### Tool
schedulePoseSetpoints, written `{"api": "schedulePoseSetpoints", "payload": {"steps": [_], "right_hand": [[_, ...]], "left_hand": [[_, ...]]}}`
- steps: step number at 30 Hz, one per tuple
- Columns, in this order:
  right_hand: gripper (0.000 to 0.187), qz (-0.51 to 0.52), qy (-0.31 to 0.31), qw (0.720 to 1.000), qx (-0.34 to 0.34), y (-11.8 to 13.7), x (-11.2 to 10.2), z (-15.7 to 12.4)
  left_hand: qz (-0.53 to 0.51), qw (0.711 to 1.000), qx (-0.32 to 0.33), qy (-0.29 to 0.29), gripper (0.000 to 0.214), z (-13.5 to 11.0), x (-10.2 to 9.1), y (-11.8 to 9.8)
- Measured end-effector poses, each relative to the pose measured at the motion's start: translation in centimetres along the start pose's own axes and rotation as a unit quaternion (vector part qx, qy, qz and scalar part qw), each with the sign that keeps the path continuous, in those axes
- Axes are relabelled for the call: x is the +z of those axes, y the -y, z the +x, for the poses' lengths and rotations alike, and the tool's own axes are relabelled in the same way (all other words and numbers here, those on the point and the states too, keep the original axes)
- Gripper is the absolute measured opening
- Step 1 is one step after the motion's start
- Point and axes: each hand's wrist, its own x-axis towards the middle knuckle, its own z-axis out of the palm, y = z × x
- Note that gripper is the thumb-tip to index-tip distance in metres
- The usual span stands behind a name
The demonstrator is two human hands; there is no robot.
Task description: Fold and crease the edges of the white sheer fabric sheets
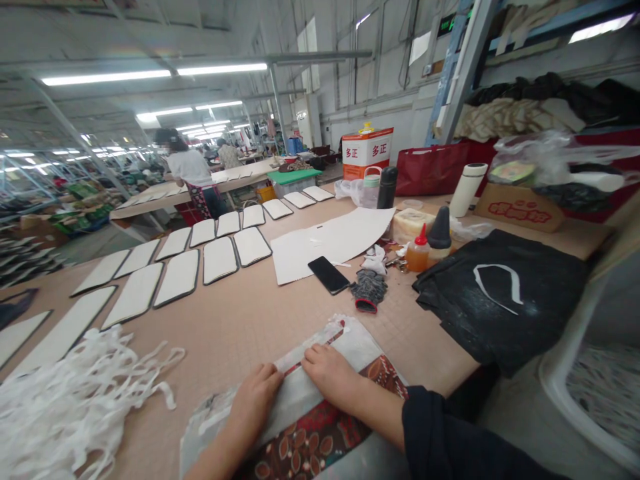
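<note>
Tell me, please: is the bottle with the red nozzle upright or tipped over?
Upright: the bottle stands with its red nozzle pointing up.

L hand (261, 387) palm-down w/ fingers bent, pointing far & right; R hand (327, 372) also palm-down, slightly farther, fingers curled, pointing far & left. Hands close, not touching. Bare L forearm (225, 443); R forearm (383, 413) w/ dk sleeve (440, 433).
</note>
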Motion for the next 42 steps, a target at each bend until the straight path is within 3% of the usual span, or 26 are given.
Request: {"api": "schedulePoseSetpoints", "payload": {"steps": [4,7,11,16,21,27,31,36,39,42], "right_hand": [[0.011,-0.019,0.024,0.999,0.028,-0.6,-0.5,-0.3],[0.010,-0.022,0.033,0.998,0.041,0.9,-0.7,0.6],[0.011,-0.005,0.001,1.000,-0.005,3.2,0.0,1.5],[0.011,-0.016,0.009,1.000,-0.025,2.6,0.5,0.8],[0.011,-0.005,0.050,0.999,0.007,2.6,-0.7,1.1],[0.016,0.033,0.055,0.997,0.043,4.5,-1.1,3.0],[0.016,0.044,0.042,0.996,0.059,5.5,-0.2,3.6],[0.011,0.012,0.009,0.999,-0.035,5.9,1.2,2.8],[0.014,-0.005,0.003,0.997,-0.075,5.8,1.5,2.4],[0.012,-0.001,0.017,0.998,-0.057,6.4,1.4,2.6]], "left_hand": [[-0.011,1.000,-0.017,0.014,0.029,-1.4,-0.4,1.2],[0.009,0.999,-0.018,0.026,0.028,-1.9,-0.7,1.1],[0.028,0.999,-0.018,0.038,0.028,-2.0,-0.9,0.4],[-0.026,0.998,-0.058,0.019,0.028,-2.6,-0.8,1.6],[-0.137,0.985,-0.099,-0.014,0.020,-2.9,-0.8,3.5],[-0.136,0.982,-0.128,-0.017,0.017,-2.3,-1.0,2.7],[-0.071,0.993,-0.090,-0.024,0.017,-2.5,-0.6,2.4],[0.022,0.999,-0.018,-0.041,0.018,-3.4,0.4,2.9],[0.018,0.999,0.000,-0.046,0.017,-4.0,0.6,3.6],[0.001,0.999,-0.005,-0.048,0.019,-4.6,0.5,4.2]]}}
